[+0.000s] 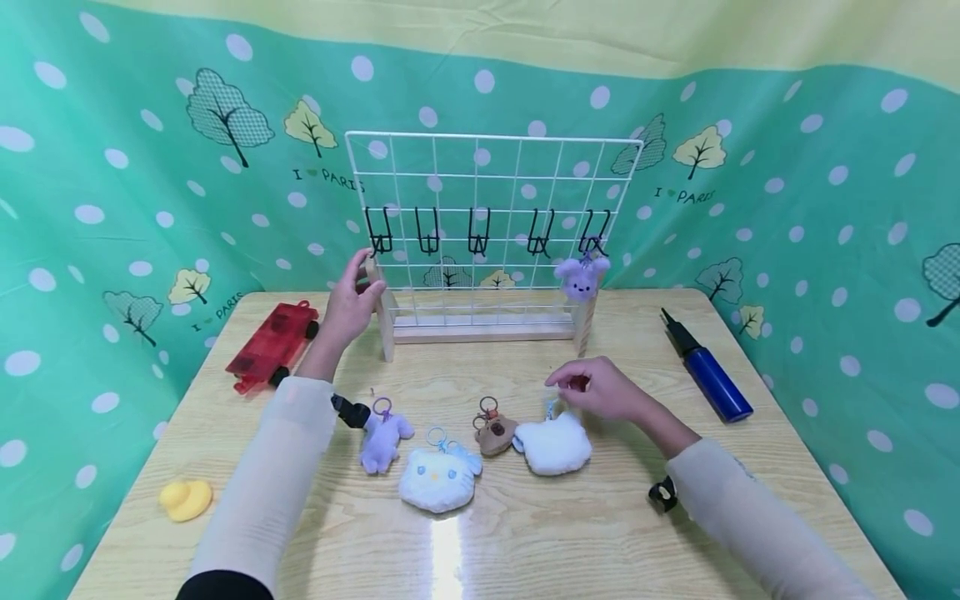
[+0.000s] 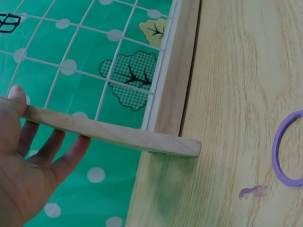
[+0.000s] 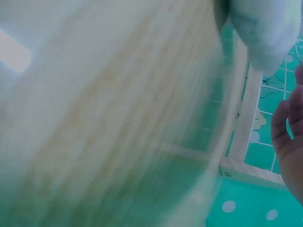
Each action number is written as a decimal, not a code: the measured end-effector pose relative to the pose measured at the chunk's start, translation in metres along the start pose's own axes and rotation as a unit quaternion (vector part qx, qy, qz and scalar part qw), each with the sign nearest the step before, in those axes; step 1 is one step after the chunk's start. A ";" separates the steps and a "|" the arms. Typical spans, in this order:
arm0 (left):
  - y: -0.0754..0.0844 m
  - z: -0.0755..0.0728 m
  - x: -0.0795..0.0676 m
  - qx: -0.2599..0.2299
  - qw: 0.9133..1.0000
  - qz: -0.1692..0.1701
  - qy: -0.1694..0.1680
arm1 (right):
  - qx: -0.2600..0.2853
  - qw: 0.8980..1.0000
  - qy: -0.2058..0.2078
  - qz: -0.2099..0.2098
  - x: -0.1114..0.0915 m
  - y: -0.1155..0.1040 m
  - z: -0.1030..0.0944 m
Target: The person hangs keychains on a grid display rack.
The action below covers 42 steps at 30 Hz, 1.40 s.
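Note:
My left hand (image 1: pixel 352 302) grips the wooden side post (image 2: pixel 118 132) of a white wire grid rack (image 1: pixel 495 135), thumb on one face and fingers on the other. Over the table's right half, my right hand (image 1: pixel 603 388) pinches the top of a white plush keychain (image 1: pixel 557 444) by its ring end; the plush hangs below the fingers. Left of it lie a brown plush keychain (image 1: pixel 496 436), a white cat-face plush keychain (image 1: pixel 438 480) with a blue bow, and a purple plush keychain (image 1: pixel 383 442). Another purple plush keychain (image 1: pixel 581 279) hangs from the rack's rightmost black hook (image 1: pixel 592 233).
Several black hooks line the grid. A red toy vehicle (image 1: pixel 273 346) and a yellow rubber duck (image 1: pixel 186 499) are on the left of the table (image 1: pixel 525 542). To the right lies a blue hand pump (image 1: pixel 712 375). A green patterned cloth (image 1: pixel 795 275) surrounds the table.

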<state>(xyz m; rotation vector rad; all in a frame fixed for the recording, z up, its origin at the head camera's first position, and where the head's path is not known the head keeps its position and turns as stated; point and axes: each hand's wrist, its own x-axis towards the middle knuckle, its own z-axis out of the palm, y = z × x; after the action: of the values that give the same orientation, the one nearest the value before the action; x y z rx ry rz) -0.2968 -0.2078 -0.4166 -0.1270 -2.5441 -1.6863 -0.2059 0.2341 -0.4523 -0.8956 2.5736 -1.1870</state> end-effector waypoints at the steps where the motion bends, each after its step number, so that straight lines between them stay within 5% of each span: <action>1: 0.000 0.000 0.000 0.000 1.000 0.000 0.000 | -0.001 1.000 0.004 -0.001 0.001 -0.001 -0.001; 25: -0.001 0.001 -0.004 -0.005 1.000 -0.001 -0.002 | -0.017 0.996 0.092 -0.001 0.019 -0.018 -0.019; 42: 0.001 0.000 -0.002 -0.004 1.000 0.002 -0.001 | 0.026 0.979 0.200 0.012 0.035 -0.032 -0.030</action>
<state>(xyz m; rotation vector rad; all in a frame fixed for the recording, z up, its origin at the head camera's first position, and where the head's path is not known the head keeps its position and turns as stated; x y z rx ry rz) -0.2944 -0.2077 -0.4156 -0.1351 -2.5367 -1.6974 -0.2308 0.2166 -0.4055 -0.6664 2.8267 -1.5594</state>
